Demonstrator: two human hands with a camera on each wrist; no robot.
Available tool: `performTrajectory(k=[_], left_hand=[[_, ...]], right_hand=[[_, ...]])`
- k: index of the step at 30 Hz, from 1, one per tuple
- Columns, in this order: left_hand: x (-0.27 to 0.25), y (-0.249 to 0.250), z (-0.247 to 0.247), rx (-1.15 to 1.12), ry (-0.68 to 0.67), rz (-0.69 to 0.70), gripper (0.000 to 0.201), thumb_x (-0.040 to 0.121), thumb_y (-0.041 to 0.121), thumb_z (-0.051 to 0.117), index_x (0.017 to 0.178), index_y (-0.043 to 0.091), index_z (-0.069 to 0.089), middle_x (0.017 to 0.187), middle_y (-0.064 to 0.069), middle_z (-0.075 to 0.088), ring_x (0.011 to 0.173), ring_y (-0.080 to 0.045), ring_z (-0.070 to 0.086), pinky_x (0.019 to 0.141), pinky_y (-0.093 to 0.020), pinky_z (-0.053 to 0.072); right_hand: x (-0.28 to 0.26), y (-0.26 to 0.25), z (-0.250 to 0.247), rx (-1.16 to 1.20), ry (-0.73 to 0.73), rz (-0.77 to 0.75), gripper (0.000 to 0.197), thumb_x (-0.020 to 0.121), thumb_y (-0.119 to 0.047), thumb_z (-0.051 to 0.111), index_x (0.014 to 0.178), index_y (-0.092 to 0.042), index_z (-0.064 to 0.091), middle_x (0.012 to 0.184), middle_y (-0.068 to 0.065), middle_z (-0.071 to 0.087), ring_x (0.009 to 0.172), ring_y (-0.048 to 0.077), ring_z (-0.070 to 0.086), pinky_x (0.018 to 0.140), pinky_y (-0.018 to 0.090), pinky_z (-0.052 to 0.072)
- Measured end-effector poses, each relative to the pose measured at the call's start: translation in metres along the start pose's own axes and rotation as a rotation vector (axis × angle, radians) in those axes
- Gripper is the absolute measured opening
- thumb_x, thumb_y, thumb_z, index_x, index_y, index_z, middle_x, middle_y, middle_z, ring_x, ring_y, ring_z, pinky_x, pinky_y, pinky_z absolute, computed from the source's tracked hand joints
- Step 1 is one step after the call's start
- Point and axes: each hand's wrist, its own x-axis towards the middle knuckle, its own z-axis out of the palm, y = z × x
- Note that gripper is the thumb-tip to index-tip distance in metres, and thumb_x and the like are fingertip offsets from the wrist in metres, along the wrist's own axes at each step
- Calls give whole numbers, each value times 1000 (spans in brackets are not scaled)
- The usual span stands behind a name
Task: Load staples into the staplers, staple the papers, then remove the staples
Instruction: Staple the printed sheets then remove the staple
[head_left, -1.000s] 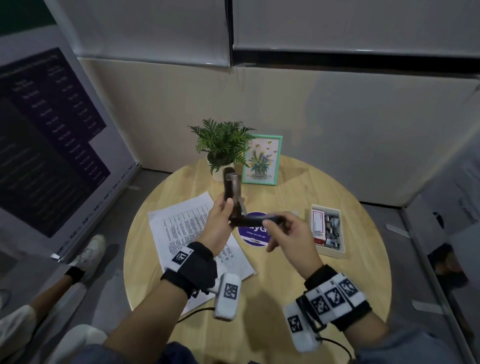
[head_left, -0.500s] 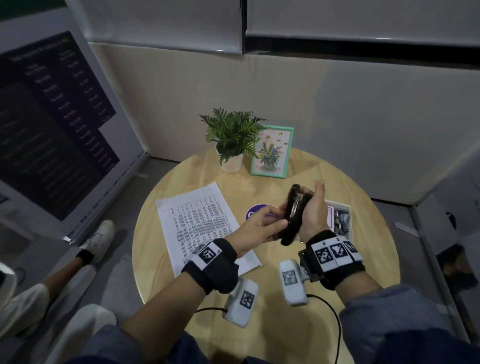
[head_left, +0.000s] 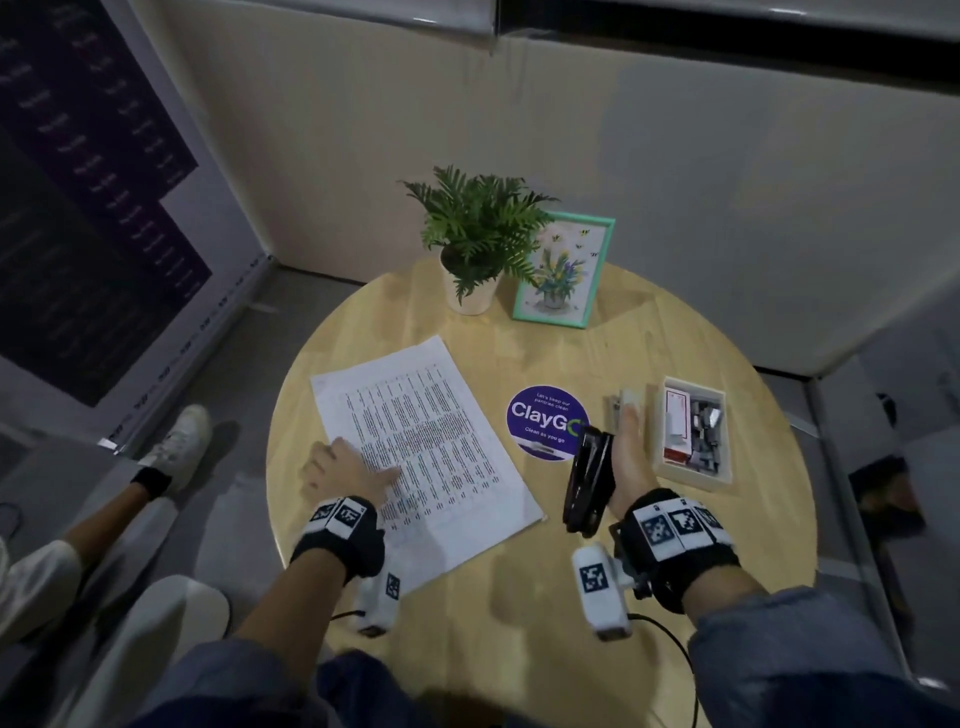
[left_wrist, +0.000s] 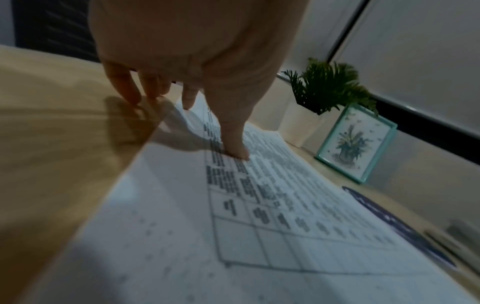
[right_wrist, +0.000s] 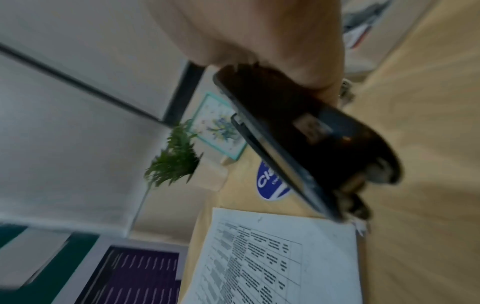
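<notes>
A right hand (head_left: 626, 457) grips a rigid black stapler (head_left: 589, 480) at lower right, while the left hand (head_left: 343, 467) presses flat on flimsy papers (head_left: 426, 447), best pinned near a corner, centre-left on the table (head_left: 649, 332).

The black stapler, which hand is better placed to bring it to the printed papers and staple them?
The right hand: it already grips the black stapler just off the white printed papers. The left hand rests on those papers with straight fingers, placed to steady them.
</notes>
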Motion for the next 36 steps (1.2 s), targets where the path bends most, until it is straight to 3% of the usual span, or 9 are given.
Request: performTrajectory(k=[2, 5, 8, 12, 15, 21, 25, 31, 36], left_hand=[[9, -7, -1, -22, 4, 10, 92, 70, 48, 76, 137, 6, 29, 147, -20, 24, 134, -39, 26, 107, -51, 29], [25, -15, -10, -147, -20, 26, 100, 62, 31, 86, 138, 4, 28, 143, -25, 28, 132, -40, 30, 108, -47, 31], [32, -22, -17, -353, -30, 42, 108, 61, 15, 87, 143, 3, 19, 145, -24, 29, 134, -38, 32, 110, -44, 33], [30, -39, -18, -658, -42, 94, 87, 69, 8, 81, 138, 9, 27, 136, -23, 49, 125, -38, 48, 106, -47, 40], [16, -45, -26, -685, 15, 280, 63, 84, 9, 67, 135, 13, 31, 117, -4, 57, 104, -24, 59, 89, -38, 47], [3, -55, -68, -753, 54, 531, 30, 88, 9, 62, 117, 3, 58, 95, 15, 66, 91, -11, 64, 84, -25, 48], [-2, -55, -98, -893, 46, 568, 18, 84, 7, 66, 96, 19, 63, 78, 32, 70, 79, 10, 65, 72, -8, 50], [-15, -32, -134, -1209, 84, 583, 18, 86, 8, 64, 104, 13, 64, 97, 7, 70, 88, -4, 69, 81, -21, 56], [-25, -5, -151, -1242, 99, 649, 16, 87, 10, 65, 101, 19, 65, 99, 6, 70, 90, -7, 69, 81, -22, 55]], right_hand=[[0, 6, 0, -22, -68, 140, 65, 85, -70, 35, 61, -13, 52, 55, 4, 52, 60, 20, 48, 63, 31, 38], [-2, 23, 0, -53, -30, 279, 43, 84, -49, 58, 66, -10, 50, 65, 7, 47, 63, 22, 48, 67, 33, 41], [0, 40, 4, -32, -15, 289, 30, 88, -35, 62, 83, -7, 53, 75, 12, 55, 70, 25, 56, 77, 38, 47], [7, 53, 9, -133, -1, 281, 61, 84, -65, 48, 89, -4, 53, 86, 17, 63, 82, 30, 62, 102, 46, 45], [6, 58, 9, -323, 58, 289, 92, 77, -83, 25, 106, -1, 56, 101, 20, 62, 99, 33, 60, 106, 46, 41], [-15, 57, 7, -512, 28, 164, 80, 88, -70, 23, 86, 0, 62, 78, 18, 66, 74, 30, 61, 88, 39, 49], [-30, 51, 3, -600, -53, -17, 83, 83, -76, 27, 95, -3, 65, 78, 11, 71, 66, 24, 64, 67, 31, 49], [-63, 28, 6, -493, -151, -233, 87, 75, -80, 26, 94, -5, 66, 70, 15, 67, 62, 27, 62, 67, 37, 50], [-96, 13, 6, -461, -153, -351, 74, 92, -63, 14, 89, -10, 65, 73, 16, 65, 62, 25, 61, 60, 30, 49]])
